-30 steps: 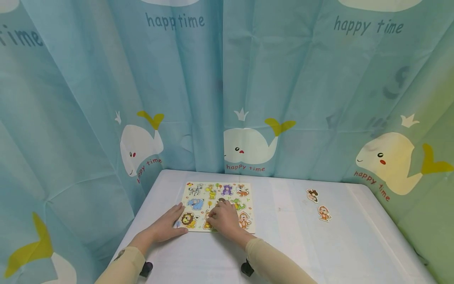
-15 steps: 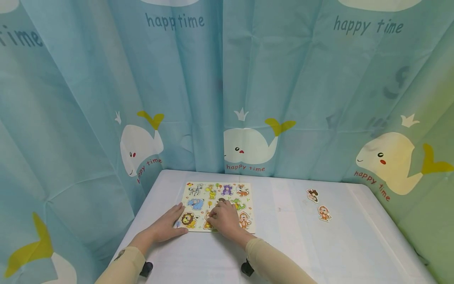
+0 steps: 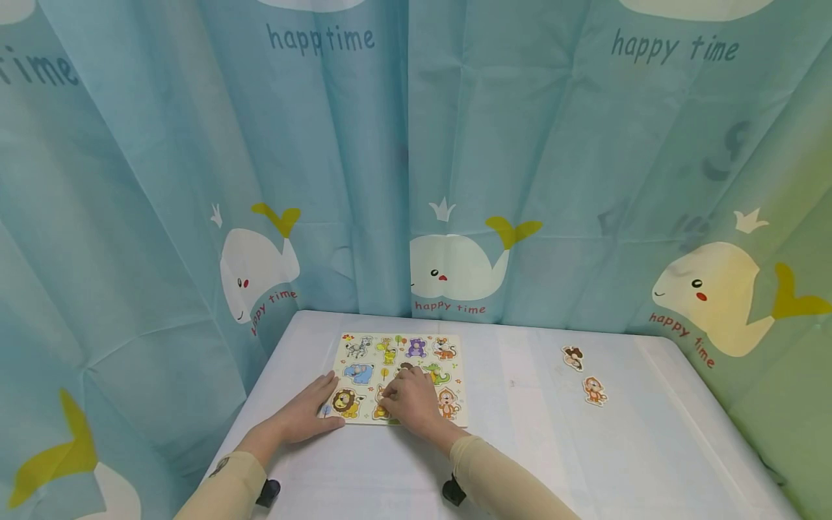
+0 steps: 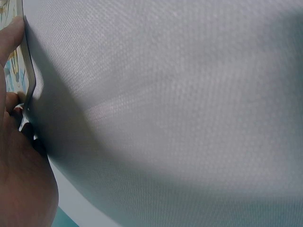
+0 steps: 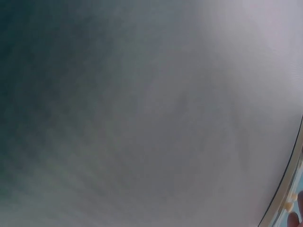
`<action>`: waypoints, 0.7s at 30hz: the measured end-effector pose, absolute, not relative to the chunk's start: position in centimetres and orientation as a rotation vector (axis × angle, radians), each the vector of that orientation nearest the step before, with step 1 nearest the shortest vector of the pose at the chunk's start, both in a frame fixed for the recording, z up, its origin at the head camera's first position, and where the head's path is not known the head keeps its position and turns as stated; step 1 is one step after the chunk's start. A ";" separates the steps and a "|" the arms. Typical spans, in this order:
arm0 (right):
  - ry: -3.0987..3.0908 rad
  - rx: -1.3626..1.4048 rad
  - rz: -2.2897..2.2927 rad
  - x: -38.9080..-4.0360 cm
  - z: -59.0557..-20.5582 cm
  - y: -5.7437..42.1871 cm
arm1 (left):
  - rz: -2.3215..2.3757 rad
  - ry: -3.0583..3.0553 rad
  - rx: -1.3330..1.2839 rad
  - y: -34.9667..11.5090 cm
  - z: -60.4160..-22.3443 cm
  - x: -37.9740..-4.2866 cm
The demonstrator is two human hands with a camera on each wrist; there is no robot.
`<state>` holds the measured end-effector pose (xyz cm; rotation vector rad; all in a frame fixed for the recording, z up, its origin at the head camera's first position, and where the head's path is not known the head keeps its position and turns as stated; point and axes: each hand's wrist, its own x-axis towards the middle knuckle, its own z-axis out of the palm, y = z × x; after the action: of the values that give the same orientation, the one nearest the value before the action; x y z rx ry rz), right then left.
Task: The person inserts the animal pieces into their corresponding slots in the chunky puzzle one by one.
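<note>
A pale animal puzzle board (image 3: 375, 352) lies flat near the left end of the white table. My left hand (image 3: 302, 413) lies around its near left corner, fingers along the left side and thumb at the front edge; the left wrist view shows the thumb (image 4: 13, 37) on the board's rim. My right hand (image 3: 416, 401) is over the board's lower middle, its fingertips pinching an orange, tall-eared animal puzzle piece (image 3: 380, 413) in the bottom row. The hand partly hides that piece and its neighbours. Only fingertips (image 5: 293, 219) show in the right wrist view.
Two loose puzzle pieces lie right of the board: a brown animal piece (image 3: 573, 358) and a monkey piece (image 3: 594, 391). A lion (image 3: 347, 404) is beside the left hand. A blue whale-print curtain (image 3: 364, 180) hangs behind the table (image 3: 520, 448).
</note>
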<state>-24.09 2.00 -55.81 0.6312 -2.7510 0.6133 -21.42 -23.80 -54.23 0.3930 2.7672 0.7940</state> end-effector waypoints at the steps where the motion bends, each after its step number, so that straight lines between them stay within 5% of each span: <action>1: -2.752 0.634 0.615 -24.1 -55.9 2.0 | 0.794 2.766 0.393 -23.8 -54.2 -21.4; 21: -2.809 0.619 0.648 -24.2 -55.3 2.2 | 0.803 2.752 0.400 -23.8 -53.9 -21.4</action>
<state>-24.22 2.24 -55.29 0.6188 -2.8088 0.6484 -21.43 -23.77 -53.95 0.4002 2.7520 0.8025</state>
